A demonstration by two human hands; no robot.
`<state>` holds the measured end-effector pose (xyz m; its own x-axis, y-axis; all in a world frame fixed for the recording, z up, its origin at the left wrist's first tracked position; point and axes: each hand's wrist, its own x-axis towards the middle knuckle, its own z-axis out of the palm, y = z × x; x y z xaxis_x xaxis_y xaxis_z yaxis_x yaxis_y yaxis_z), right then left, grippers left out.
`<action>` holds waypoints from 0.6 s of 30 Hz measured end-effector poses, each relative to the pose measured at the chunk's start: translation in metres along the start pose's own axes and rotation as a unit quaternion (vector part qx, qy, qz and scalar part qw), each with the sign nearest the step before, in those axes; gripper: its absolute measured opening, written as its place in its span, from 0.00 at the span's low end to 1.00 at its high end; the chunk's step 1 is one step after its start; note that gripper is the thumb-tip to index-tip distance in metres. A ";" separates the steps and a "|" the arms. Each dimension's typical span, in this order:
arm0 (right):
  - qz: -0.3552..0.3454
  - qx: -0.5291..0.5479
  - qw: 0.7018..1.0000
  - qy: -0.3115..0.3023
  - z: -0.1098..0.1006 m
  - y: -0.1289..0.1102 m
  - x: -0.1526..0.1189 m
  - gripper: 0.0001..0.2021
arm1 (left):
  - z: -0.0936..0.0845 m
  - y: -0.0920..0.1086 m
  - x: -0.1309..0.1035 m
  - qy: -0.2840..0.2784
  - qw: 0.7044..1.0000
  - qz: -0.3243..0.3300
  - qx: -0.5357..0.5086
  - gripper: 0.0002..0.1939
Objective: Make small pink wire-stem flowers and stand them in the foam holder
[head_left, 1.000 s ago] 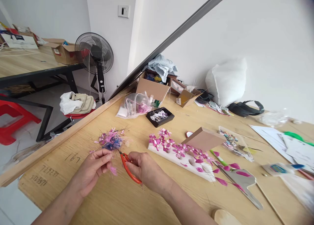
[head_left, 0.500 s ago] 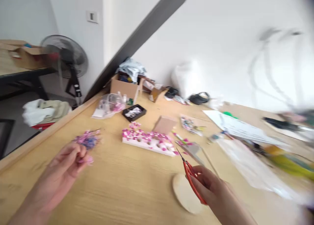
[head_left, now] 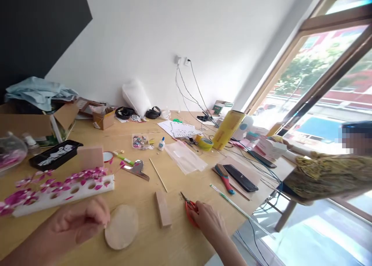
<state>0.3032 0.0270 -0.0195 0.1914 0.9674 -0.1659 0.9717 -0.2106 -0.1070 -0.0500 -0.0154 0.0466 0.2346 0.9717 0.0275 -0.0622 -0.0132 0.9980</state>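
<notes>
My left hand (head_left: 80,221) is at the lower left, in front of the white foam block and beside a round wooden disc (head_left: 121,227). Its fingers are pinched together and somewhat blurred; I cannot make out what they hold. My right hand (head_left: 207,219) grips red-handled pliers (head_left: 191,213), low over the table, with the thin dark tips pointing away from me. A small wooden block (head_left: 163,210) lies between the disc and the pliers. Purple-pink flowers (head_left: 59,185) stand in the holes of the white foam block (head_left: 69,194).
Behind the foam block are a black tray (head_left: 55,154) and a pinkish block (head_left: 90,157). A glue bottle (head_left: 161,143), a thin stick (head_left: 158,175), a brush (head_left: 225,179) and a yellow roll (head_left: 228,130) occupy the table. Another person (head_left: 334,173) is at the right.
My view has swung right. The flower bunch in my left hand is no longer visible there. My right hand has lowered the pliers to the table, right of the disc.
</notes>
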 end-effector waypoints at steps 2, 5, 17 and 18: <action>-0.014 0.012 1.000 0.012 -0.010 0.004 -0.002 0.08 | 0.017 0.007 0.027 -0.068 0.997 -0.017 0.033 0.05; -0.102 0.126 0.984 0.067 -0.037 0.002 -0.010 0.08 | 0.040 0.014 0.061 -0.095 0.994 -0.044 0.022 0.04; -0.296 0.691 0.634 -0.183 -0.061 -0.083 0.002 0.16 | 0.118 0.012 0.111 -0.005 0.982 -0.047 -0.184 0.08; -0.281 0.709 0.616 -0.197 -0.056 -0.085 0.001 0.15 | 0.117 0.010 0.110 -0.004 0.984 -0.051 -0.173 0.09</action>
<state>0.2290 0.0542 0.0442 -0.4392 0.8935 0.0931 -0.2832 -0.0393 -0.9583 0.0888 0.0641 0.0661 0.2641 0.9619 -0.0701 -0.3634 0.1666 0.9166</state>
